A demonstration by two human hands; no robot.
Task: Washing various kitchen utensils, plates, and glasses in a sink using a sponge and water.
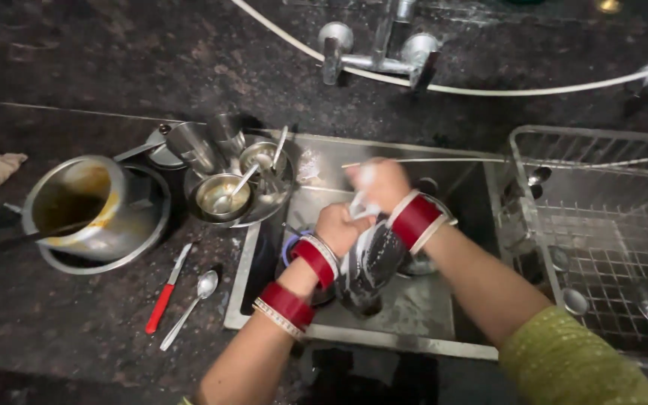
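— Dark speckled stone counter (76,330) is seen around a steel sink (384,334) at the centre of the frame. What is held?

— A dark soapy vessel (373,262) is held over the sink basin, just below centre. The left hand (337,227) is closed on its rim; the right hand (380,182) is closed around a pale, foamy scrubbing pad (361,196) above it.

— How much is judged to be done?

— Little, it seems. A wire drying rack (601,225) at the right is seen with only a few small steel pieces in it. Left of the sink, a stack of steel cups and bowls with spoons (234,176) is piled unwashed, and a large steel pot with yellow residue (84,206) is left at the far left.

— Anything else on the counter?

— A red-handled knife (165,292) and a steel spoon (193,304) are laid at lower left. A chrome tap (384,49) is mounted at the upper centre.
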